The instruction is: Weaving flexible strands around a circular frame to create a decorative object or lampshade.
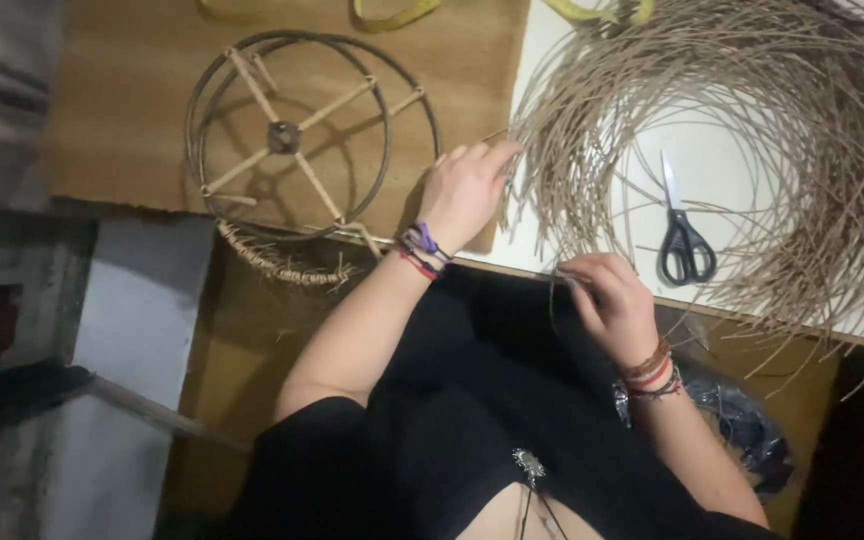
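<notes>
A big loose coil of thin tan cane strands [802, 150] lies on a white tabletop [722, 160]. My left hand [467, 190] reaches to the coil's cut ends, its fingertips closed on a few strands near the board's edge. My right hand [614, 305] is lower, close to my body, and pinches a strand at the table's near edge. Both wrists carry several cord bracelets. A round wire and cane frame [302, 140] with wooden spokes sits left of my left hand, a short stretch of weaving [282, 262] on its near rim.
Black-handled scissors [685, 240] lie shut on the white top inside the coil. The frame rests on a brown board [122, 110]. A yellow strip [392, 15] lies at the far edge. A grey ledge [142, 320] is at the lower left, and a dark bag [742, 420] is under my right forearm.
</notes>
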